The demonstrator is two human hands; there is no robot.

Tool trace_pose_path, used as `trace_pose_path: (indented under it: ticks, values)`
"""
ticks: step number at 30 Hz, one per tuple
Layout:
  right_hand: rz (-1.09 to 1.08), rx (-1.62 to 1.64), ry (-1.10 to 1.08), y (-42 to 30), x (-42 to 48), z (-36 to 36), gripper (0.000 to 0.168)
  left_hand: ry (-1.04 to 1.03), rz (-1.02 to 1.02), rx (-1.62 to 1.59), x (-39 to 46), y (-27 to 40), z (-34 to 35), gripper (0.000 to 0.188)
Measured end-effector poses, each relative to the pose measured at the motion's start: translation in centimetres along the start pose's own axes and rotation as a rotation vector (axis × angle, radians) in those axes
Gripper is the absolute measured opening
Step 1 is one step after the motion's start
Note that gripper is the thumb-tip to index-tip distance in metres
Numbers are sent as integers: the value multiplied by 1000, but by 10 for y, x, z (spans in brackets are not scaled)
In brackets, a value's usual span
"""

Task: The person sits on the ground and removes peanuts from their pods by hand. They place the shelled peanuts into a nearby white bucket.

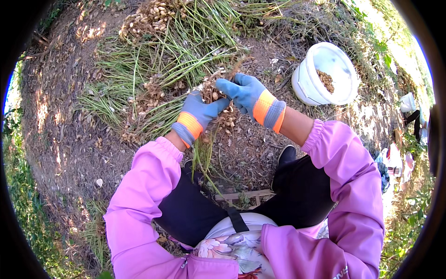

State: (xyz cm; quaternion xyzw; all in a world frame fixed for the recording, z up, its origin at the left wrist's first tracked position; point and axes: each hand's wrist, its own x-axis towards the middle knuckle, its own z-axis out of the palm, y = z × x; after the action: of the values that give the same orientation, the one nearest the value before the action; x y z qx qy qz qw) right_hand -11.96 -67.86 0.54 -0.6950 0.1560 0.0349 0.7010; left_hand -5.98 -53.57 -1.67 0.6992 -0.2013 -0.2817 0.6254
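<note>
My left hand (200,110), in a blue-grey coated work glove with an orange cuff band, grips an uprooted peanut plant. The plant's green stems (204,153) trail down toward my lap. Around its root crown hang peanut pods (227,122) among thin brown roots (210,87). My right hand (247,94), gloved alike, is closed at the root end with its fingers against the pods and roots; what exactly it pinches is hidden. To the right a white plastic bucket (303,83) leans toward me, with some loose peanuts (326,81) inside.
Piled peanut plants (188,45) lie ahead, with a cluster of pods (153,15) at the far end. My shoe (287,155) rests on leaf-strewn soil near a wooden slat frame (244,196). A smaller white bucket (407,103) and assorted bags (393,160) are at the far right.
</note>
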Motion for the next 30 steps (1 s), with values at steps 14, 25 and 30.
trace_pose_path:
  ticks: [14,25,30]
  values:
    - [-81,71,-121,5,3,-5,36,-9,58,-31,6,-12,-8,32]
    - [-202,-277,22,15,0,-7,27,86,14,-49,3,-10,-7,29]
    - [-170,-263,-22,14,-4,-3,27,47,13,-12,7,-14,-12,30]
